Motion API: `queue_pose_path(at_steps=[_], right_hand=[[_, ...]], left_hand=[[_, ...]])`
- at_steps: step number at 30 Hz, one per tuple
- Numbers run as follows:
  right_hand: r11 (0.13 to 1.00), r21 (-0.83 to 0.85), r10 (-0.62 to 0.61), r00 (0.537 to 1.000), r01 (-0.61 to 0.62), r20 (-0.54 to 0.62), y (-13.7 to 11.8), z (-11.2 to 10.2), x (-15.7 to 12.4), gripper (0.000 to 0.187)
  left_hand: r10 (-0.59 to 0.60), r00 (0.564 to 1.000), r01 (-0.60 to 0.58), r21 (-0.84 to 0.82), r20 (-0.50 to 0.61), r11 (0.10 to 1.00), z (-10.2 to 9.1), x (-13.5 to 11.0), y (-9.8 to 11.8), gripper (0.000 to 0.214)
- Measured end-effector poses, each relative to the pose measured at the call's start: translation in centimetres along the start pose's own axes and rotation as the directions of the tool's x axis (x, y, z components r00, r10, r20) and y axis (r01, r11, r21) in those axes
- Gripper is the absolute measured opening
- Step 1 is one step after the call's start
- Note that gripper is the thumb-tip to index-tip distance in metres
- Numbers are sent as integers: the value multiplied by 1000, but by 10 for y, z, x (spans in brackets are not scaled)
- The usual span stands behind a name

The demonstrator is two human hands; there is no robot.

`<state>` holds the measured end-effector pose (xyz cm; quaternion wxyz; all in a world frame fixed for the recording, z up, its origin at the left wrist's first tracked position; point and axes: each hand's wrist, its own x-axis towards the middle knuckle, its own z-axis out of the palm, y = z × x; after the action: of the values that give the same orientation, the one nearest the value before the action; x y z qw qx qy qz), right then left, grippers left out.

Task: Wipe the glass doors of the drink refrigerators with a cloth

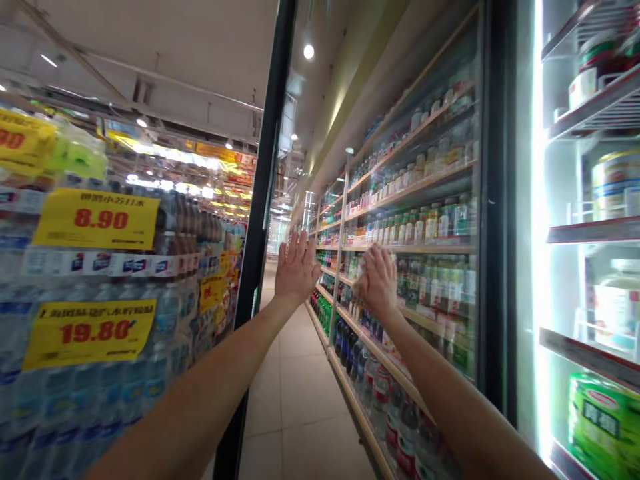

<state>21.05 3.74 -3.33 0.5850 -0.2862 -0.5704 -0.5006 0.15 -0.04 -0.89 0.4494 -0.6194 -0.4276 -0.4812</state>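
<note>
A glass cooler door with a black frame [267, 153] stands open in front of me, with shelves of bottles showing in its pane. My left hand [297, 268] is laid flat against the pane, fingers stretched upward and holding nothing. To its right, my right hand [381, 280] presses a crumpled white cloth [361, 275] to the glass. Most of the cloth is hidden under the fingers, so whether it is fabric or paper I cannot tell.
Lit cooler shelves [590, 230] with cans, jars and a green pack [603, 423] are close on the right. Stacked bottled drinks [100, 393] with yellow price signs [95, 219] line the left. Pale floor tiles [295, 380] show through the pane.
</note>
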Motion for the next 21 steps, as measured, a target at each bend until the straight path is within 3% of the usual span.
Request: queue_pose_path(at_steps=[2, 4, 6, 8, 10, 11, 13, 15, 17, 19, 21], right_hand=[[988, 41, -155, 985, 152, 74, -9, -2, -3, 44], [973, 58, -228, 968, 223, 102, -2, -4, -4, 43], [990, 25, -141, 988, 140, 57, 16, -5, -2, 43], [999, -14, 29, 999, -29, -27, 29, -4, 0, 46], [991, -21, 128, 990, -130, -64, 26, -2, -1, 48], [993, -11, 116, 992, -116, -50, 18, -1, -2, 48], [999, 36, -21, 1000, 21, 19, -4, 0, -7, 47], [973, 108, -214, 971, 202, 110, -20, -1, -11, 44], [951, 139, -295, 942, 275, 158, -17, -4, -12, 42], [984, 76, -170, 977, 161, 127, 5, -7, -10, 44], [998, -19, 65, 998, -64, 19, 31, -8, -6, 46]], left_hand=[[7, 1000, -7, 10, 0, 1000, 0, -2, 0, 53], [17, 1000, -17, 21, -7, 1000, 1, -5, 0, 53], [28, 1000, -28, 29, -7, 999, 2, -8, 0, 53], [36, 999, -36, 28, 3, 999, 3, -10, 0, 53], [41, 999, -42, 23, 13, 999, 3, -11, 0, 53], [44, 999, -45, 22, 15, 999, 3, -12, 0, 54], [53, 999, -53, 24, 14, 998, 2, -13, 0, 54], [62, 998, -62, 23, 14, 998, 2, -13, 0, 55], [63, 998, -63, 16, 18, 998, 1, -14, 0, 55], [58, 998, -58, 6, 28, 998, 1, -15, 0, 55], [55, 998, -55, -4, 38, 998, 1, -15, 1, 55]])
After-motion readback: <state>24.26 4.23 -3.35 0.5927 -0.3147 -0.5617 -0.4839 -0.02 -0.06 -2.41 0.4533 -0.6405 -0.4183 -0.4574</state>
